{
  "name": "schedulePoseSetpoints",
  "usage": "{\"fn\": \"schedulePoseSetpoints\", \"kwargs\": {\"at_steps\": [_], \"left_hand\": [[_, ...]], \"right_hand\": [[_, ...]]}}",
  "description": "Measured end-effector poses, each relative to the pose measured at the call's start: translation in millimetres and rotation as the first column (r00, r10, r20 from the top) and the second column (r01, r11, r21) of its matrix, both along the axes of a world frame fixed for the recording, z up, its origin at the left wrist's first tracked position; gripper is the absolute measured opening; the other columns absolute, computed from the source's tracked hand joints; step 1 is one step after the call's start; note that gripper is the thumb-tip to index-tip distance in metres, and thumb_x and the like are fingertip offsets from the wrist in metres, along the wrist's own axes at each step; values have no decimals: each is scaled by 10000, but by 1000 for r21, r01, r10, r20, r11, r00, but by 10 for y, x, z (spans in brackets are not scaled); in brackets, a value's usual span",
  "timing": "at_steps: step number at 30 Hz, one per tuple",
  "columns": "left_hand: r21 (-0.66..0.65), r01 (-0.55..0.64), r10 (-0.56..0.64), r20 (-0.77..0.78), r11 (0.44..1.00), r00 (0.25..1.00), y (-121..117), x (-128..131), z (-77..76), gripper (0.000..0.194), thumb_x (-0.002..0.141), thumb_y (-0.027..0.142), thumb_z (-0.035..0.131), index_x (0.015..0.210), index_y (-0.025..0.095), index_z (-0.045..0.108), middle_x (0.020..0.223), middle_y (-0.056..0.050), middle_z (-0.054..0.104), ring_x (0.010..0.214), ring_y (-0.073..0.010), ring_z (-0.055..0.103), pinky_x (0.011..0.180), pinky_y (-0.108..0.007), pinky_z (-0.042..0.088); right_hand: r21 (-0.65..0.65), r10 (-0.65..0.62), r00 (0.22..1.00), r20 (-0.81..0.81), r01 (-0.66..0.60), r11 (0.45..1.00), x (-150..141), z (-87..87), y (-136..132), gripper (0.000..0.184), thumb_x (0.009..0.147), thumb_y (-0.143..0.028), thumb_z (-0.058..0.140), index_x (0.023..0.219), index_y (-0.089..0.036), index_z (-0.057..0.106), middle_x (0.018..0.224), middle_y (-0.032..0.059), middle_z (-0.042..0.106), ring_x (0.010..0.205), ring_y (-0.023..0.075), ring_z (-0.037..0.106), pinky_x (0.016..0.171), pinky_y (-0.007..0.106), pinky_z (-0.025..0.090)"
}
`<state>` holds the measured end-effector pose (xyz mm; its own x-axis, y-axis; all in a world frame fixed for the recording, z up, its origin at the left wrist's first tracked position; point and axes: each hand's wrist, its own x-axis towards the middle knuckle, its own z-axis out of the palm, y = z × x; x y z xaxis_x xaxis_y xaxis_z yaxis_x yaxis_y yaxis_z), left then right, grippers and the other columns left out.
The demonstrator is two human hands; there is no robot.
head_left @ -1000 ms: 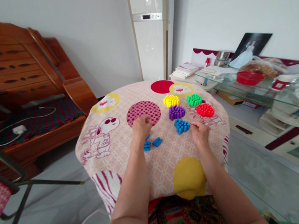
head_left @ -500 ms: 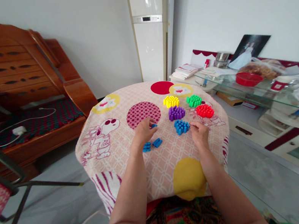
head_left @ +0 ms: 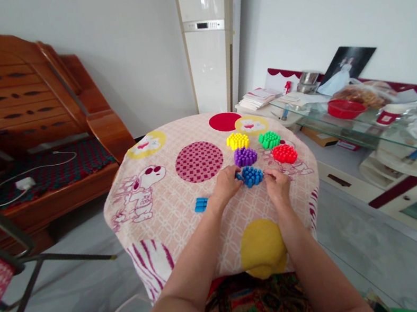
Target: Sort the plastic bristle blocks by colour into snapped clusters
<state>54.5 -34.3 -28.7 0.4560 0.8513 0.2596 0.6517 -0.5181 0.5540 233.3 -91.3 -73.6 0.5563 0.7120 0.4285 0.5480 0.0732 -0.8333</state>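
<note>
Left hand point(head_left: 229, 183) moved — beside blue cluster point(head_left: 253, 176)

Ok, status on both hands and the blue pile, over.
Left hand at left side of blue pile, touching blue piece. Right hand at right side, contact unclear. Loose blue pieces farther left. Purple pile close behind.

Left hand point(head_left: 228, 183) now has a blue piece point(head_left: 238, 177) beside the blue cluster point(head_left: 253, 176), nearer the right edge of the table point(head_left: 173, 210).
</note>
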Motion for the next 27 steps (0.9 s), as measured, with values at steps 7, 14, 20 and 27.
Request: {"fn": "schedulePoseSetpoints", "kwargs": {"at_steps": [7,14,20,27], "left_hand": [[-66,-11,13,25,998,1000,-8,57,-40,377,692,74,672,1064,136,658,986,-59,696,834,-159,640,784,-269,515],[-103,-45,50,44,994,998,-11,118,-67,387,684,65,670,1066,129,659,1016,-79,701,839,-170,647,773,-268,511],[-116,-76,91,131,990,987,-14,-87,30,429,700,46,651,1121,122,633,1015,-72,698,809,-143,664,749,-254,517],[-100,-104,103,-21,990,994,-39,-873,365,227,735,182,677,960,159,697,896,-36,723,818,-174,660,748,-274,491]], "right_hand": [[5,-1,1000,1,1,1000,4,-8,7,267,736,-267,514,809,-187,758,851,81,771,800,230,672,791,349,509],[-9,-4,1000,-6,3,1000,-1,12,-2,279,728,-264,512,812,-175,762,868,99,770,815,242,674,809,366,508],[-17,-7,1000,-26,7,1000,-18,36,-12,285,727,-266,509,808,-161,762,859,114,766,815,255,678,806,380,509],[11,-8,1000,-10,8,1000,8,-2,9,268,712,-281,514,777,-190,757,822,84,771,775,239,673,772,359,518]]}}
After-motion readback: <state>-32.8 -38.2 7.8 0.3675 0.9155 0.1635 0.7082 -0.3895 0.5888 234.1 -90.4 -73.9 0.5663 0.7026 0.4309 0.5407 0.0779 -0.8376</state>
